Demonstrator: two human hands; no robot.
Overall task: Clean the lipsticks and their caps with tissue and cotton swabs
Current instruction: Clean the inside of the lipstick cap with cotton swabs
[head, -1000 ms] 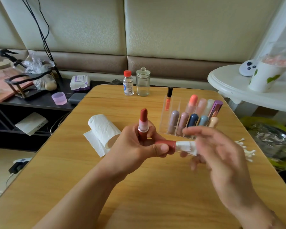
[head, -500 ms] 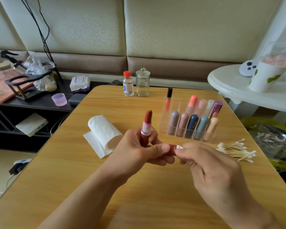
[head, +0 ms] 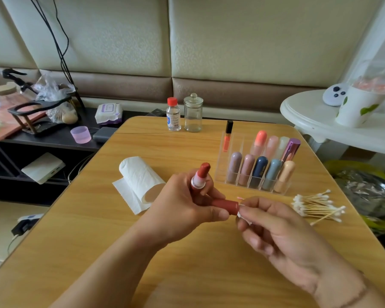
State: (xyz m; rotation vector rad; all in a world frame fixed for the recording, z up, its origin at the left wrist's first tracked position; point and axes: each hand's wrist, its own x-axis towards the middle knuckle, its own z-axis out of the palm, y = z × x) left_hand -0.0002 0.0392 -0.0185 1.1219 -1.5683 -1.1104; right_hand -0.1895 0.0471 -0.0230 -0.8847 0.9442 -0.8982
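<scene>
While left hand (head: 182, 203) grips glossy cylindrical cap (head: 226, 205), right hand (head: 282, 236) pinches crumpled tissue (head: 240, 215)

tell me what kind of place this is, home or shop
Most likely a home living room: a padded sofa back behind the wooden table, a cluttered side shelf with household bits, and a personal lipstick organizer.

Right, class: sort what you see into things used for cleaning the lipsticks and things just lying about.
Part of the job:
open lipstick
its cap
tissue piece
tissue roll
cotton swabs
organizer of lipsticks
left hand
right hand

Lying about:
wet wipes pack
purple cup
power bank
</scene>
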